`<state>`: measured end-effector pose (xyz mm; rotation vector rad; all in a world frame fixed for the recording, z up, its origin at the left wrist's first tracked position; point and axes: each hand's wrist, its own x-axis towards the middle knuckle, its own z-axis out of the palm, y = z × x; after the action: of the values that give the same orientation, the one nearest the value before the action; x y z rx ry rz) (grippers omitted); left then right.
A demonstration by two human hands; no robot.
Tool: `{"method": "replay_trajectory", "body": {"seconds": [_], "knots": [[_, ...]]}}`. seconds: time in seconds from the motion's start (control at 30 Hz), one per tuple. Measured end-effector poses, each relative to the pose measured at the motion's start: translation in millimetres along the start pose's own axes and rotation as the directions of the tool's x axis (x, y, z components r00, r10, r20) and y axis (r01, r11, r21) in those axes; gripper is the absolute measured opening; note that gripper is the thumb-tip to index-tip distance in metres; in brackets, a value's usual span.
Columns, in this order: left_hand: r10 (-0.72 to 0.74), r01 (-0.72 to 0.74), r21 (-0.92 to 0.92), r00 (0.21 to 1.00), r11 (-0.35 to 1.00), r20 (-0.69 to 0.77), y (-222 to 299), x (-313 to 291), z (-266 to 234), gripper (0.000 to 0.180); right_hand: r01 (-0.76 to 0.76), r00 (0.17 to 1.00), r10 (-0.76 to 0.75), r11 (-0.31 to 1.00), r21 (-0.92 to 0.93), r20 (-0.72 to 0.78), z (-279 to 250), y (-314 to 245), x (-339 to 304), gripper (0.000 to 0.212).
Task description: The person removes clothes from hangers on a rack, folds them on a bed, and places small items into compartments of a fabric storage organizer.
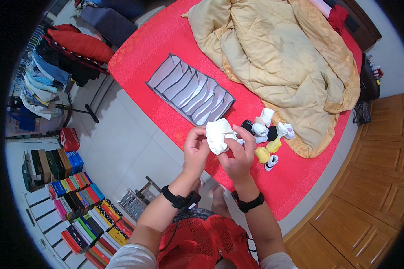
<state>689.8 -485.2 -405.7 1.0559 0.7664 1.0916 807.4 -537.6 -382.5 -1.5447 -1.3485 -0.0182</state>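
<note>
Both my hands hold a bunched white sock (218,134) above the near edge of the bed. My left hand (196,149) pinches its left side. My right hand (239,157) grips the right side with thumb and fingers. Just beyond my hands lies a grey-edged fabric storage box (191,92), divided into several narrow compartments. To the right of my hands is a loose pile of socks: a white sock (267,116), a black sock (272,133), a yellow sock (274,145) and a black-and-white rolled sock (271,162). My right hand partly hides the pile's near side.
A red sheet (137,62) covers the bed. A crumpled yellow quilt (283,58) fills its far right. At left stand a clothes rack (94,107) and rows of books (83,197). A metal-framed stool (139,201) is by my left arm; wooden cabinets (363,193) line the right.
</note>
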Motion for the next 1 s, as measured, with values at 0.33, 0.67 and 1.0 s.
{"method": "replay_trajectory", "body": {"seconds": [0.33, 0.67, 1.0], "knots": [[-0.110, 0.109, -0.071, 0.994, 0.991, -0.005, 20, 5, -10, 0.016, -0.203, 0.979, 0.204, 0.976, 0.073, -0.003, 10, -2, -5, 0.027], [-0.216, 0.225, -0.070, 0.969, 0.972, 0.122, 29, -1, -10, 0.018, -0.078, 0.986, 0.095, 0.989, -0.124, 0.140, 6, -6, -1, 0.019], [0.063, -0.154, 0.248, 0.939, 0.957, 0.337, 24, 3, -24, 0.012, -0.037, 0.978, 0.081, 0.974, -0.224, 0.191, 5, -9, 1, 0.012]]}}
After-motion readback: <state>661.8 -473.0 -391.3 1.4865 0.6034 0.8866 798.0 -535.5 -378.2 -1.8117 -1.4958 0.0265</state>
